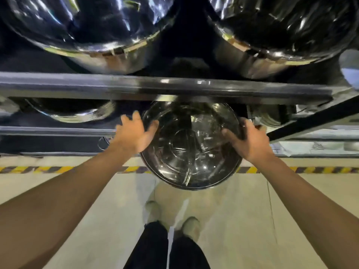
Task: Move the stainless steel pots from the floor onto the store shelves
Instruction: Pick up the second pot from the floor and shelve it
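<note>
A large stainless steel pot (191, 150) with a shiny lid hangs in front of me, its far side under the dark metal rail of the upper shelf (165, 87). My left hand (136, 133) lies against its left rim with the fingers spread. My right hand (249, 139) grips the right rim, thumb over the lid. The pot's near half juts out over the floor. Two big wrapped steel pots (93, 30) (287, 26) stand on the upper shelf. Another pot (73, 111) sits on the lower shelf to the left.
A yellow and black hazard stripe (38, 169) runs across the pale floor (242, 220) in front of the rack. My two feet (171, 220) stand just behind it. A black diagonal brace (314, 119) crosses the rack's right end. A lower shelf rail (54, 131) runs leftwards.
</note>
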A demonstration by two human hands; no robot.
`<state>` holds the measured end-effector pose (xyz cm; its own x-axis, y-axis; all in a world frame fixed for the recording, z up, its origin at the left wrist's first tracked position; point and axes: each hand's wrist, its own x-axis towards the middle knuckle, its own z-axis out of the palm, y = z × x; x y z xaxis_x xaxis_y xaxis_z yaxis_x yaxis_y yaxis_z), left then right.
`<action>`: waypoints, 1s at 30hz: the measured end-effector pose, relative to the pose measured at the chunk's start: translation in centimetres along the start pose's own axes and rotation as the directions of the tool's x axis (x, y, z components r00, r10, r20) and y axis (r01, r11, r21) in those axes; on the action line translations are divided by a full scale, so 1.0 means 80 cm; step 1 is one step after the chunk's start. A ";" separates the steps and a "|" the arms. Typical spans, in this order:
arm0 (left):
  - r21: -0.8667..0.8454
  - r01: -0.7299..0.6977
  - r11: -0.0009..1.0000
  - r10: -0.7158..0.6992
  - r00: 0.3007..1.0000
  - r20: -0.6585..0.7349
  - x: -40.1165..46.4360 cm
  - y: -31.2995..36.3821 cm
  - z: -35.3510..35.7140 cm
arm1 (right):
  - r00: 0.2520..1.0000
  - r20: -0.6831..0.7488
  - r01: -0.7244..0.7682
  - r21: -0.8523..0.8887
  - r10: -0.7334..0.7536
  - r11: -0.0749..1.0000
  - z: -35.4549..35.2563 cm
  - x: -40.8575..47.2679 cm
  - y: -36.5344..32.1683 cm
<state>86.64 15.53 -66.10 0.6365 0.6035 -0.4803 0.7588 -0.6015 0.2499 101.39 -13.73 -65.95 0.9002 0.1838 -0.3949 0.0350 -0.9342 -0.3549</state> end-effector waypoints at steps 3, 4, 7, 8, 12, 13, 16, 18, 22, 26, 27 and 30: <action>0.014 0.019 1.000 -0.020 1.000 0.012 0.032 0.008 0.003 | 0.998 0.034 0.051 -0.054 -0.049 0.997 0.006 0.037 0.000; 0.030 0.012 0.999 -0.012 1.000 0.000 0.041 0.009 0.004 | 0.998 0.039 0.051 -0.062 -0.049 0.997 0.008 0.046 -0.001; 0.029 -0.015 0.999 0.015 1.000 -0.018 0.055 0.014 0.003 | 1.000 0.015 0.028 -0.060 -0.027 0.998 0.012 0.068 -0.005; -0.002 -0.018 1.000 0.018 0.999 -0.030 0.053 0.014 0.003 | 0.999 0.012 0.040 -0.080 -0.039 0.996 0.012 0.074 -0.008; -0.224 -0.113 0.968 0.072 0.980 -0.185 -0.001 -0.006 0.023 | 0.990 0.053 0.134 -0.144 -0.128 0.980 0.008 0.090 -0.021; -0.284 -0.150 0.947 0.098 0.977 -0.191 -0.024 -0.014 0.033 | 0.988 0.068 0.151 -0.156 -0.142 0.976 0.006 0.091 -0.024; -0.337 -0.176 0.925 0.164 0.984 -0.062 -0.076 -0.026 0.059 | 0.983 0.068 0.180 -0.230 -0.169 0.956 -0.003 0.079 -0.026; -0.324 -0.165 0.932 0.178 0.984 0.012 -0.092 -0.022 0.075 | 0.984 -0.031 0.165 -0.223 -0.176 0.961 0.000 0.047 -0.023; -0.283 -0.199 0.938 0.202 0.979 -0.018 -0.094 -0.006 0.086 | 0.974 -0.074 0.212 -0.048 -0.215 0.976 0.033 -0.076 -0.005; -0.213 -0.209 0.955 0.199 0.978 -0.068 -0.081 0.008 0.089 | 0.963 0.031 0.267 0.015 -0.267 0.964 0.078 -0.124 0.003; -0.199 -0.210 0.957 0.200 0.977 -0.069 -0.078 0.012 0.090 | 0.973 0.019 0.229 0.058 -0.231 0.972 0.083 -0.116 -0.002; -0.149 -0.233 0.961 0.223 0.972 -0.079 -0.061 0.024 0.087 | 0.983 -0.059 0.180 0.115 -0.174 0.977 0.082 -0.069 -0.019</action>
<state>84.00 7.80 -69.16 0.7986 0.4936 -0.3444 0.6017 -0.6407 0.4769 93.52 -11.30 -68.75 0.9043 0.3251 -0.2768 0.1461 -0.8447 -0.5148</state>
